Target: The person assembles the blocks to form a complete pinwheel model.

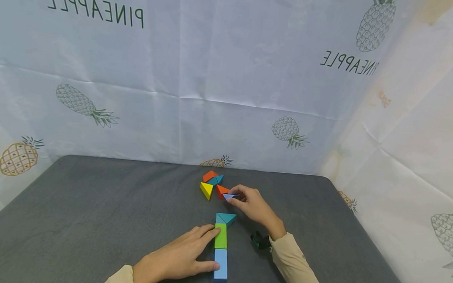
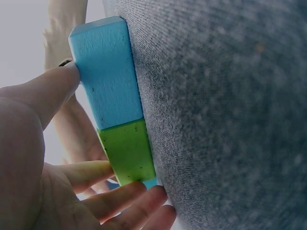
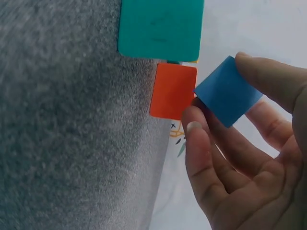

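Wooden-looking blocks [image 1: 221,242] lie on a grey table [image 1: 97,203]. At left, the left hand [image 1: 181,250] rests with its fingers extended, not clasping anything: thumb on the blue oblong block [image 1: 220,272], fingertips against the green one beyond it. Farther off is a yellow block [image 1: 207,190]; teal triangular blocks [image 1: 226,218] top the row. Beside a red block [image 3: 173,91], the small blue triangular block [image 3: 228,93] is pinched between thumb and fingers of the right hand [image 1: 255,206]. It should be light, rigid, smooth and hardly fragile; opposite faces look the surest hold, since the sloping sides could slip.
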`<action>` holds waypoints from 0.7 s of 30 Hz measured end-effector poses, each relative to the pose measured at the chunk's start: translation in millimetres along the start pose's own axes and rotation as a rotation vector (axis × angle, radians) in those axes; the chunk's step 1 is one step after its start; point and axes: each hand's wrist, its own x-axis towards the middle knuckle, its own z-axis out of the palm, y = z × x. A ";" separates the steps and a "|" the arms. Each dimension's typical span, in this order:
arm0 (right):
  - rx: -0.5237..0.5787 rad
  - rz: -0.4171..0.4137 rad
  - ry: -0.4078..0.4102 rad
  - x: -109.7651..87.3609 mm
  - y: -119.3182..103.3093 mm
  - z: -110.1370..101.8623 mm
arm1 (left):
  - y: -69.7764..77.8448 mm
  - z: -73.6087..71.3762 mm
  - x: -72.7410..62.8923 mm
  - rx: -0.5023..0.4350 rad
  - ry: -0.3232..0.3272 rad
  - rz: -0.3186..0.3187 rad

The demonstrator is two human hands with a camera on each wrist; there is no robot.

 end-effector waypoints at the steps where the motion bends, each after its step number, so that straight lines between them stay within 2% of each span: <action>1: -0.003 -0.002 -0.012 -0.1 0.1 0.5 | 0.0 0.0 0.0 0.001 0.000 0.002; 8: -0.008 -0.027 -0.097 0.4 1.2 2.7 | 0.8 -0.3 -0.5 0.011 0.006 0.008; 21: 0.002 -0.044 -0.172 0.4 2.5 11.9 | 0.5 -0.1 -0.9 0.016 0.017 0.010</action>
